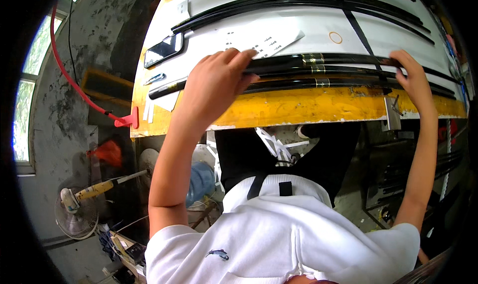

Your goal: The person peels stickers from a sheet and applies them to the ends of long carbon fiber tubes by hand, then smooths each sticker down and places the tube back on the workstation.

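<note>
Three glossy black rods with gold bands, which look like fishing rod sections, lie side by side along the near edge of the table. My left hand (216, 80) is closed around the left part of the farthest banded rod (289, 61), its thumb on the near side. At the right, the fingers of my right hand (413, 77) pinch that same rod. The middle rod (298, 71) runs close beside it. Nearest me lies the third rod (294, 84), its left end passing under my left wrist.
A bundle of thin black rods (279, 0) lies farther back on the white-topped table, crossed by a black strap (356, 27). A phone (164, 50), printed paper (274, 44) and a rubber band (335, 37) lie around. A metal clamp (392, 113) sits at the yellow front edge (298, 107).
</note>
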Demonstrator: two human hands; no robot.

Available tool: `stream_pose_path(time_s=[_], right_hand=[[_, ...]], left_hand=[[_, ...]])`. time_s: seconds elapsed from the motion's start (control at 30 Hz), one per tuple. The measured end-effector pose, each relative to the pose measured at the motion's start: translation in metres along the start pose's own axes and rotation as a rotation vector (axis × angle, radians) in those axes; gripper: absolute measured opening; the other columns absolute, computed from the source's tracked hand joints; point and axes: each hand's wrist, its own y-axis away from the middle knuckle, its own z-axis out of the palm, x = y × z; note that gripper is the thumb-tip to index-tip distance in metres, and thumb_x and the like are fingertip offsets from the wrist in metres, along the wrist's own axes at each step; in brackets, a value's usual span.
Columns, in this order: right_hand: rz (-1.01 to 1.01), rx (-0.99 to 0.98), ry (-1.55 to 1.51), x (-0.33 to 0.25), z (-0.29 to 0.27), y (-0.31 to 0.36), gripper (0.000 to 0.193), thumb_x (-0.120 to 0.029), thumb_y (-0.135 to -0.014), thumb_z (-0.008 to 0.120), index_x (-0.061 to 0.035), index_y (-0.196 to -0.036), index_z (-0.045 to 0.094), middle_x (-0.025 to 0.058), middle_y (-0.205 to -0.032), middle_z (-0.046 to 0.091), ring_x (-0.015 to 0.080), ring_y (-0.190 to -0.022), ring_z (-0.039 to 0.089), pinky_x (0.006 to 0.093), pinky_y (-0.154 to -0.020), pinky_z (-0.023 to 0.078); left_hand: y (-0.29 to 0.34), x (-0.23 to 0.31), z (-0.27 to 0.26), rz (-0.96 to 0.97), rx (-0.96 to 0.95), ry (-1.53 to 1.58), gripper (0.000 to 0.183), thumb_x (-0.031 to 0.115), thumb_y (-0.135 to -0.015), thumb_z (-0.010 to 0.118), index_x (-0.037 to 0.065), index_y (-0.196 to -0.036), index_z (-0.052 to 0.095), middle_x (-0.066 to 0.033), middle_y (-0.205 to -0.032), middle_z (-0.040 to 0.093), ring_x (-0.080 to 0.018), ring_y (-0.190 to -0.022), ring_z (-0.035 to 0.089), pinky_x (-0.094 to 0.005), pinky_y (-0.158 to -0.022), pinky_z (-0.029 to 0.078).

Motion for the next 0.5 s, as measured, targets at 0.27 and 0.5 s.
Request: stream_pose_path(time_s=[0.27, 0.5], right_hand=[[-0.056, 0.085, 0.058, -0.041, 0.015, 0.049, 0.037, 0.014, -0.072, 0.055, -0.0035, -0.105, 0.055, 0.0118, -0.101, 0.054, 0.0299, -0.093, 0.058, 0.0312, -0.082, 0.046], [-0.049, 0.098, 0.146, -0.068, 0.055, 0.045, 0.036, 0.009, -0.076, 0.061, -0.006, -0.108, 0.061, 0.0093, -0.103, 0.057, 0.0293, -0.097, 0.057, 0.0379, -0.083, 0.046]], left_hand=[[0.055, 0.02, 0.003, -0.044, 0.023, 0.026, 0.038, 0.018, -0.084, 0.066, 0.011, -0.121, 0.057, -0.0075, -0.098, 0.054, -0.0272, -0.089, 0.056, -0.0386, -0.074, 0.047], [0.088, -0.01, 0.025, -0.097, -0.012, -0.033, 0.045, 0.017, -0.084, 0.066, 0.009, -0.127, 0.056, -0.0088, -0.104, 0.055, -0.0276, -0.096, 0.054, -0.0381, -0.08, 0.048]])
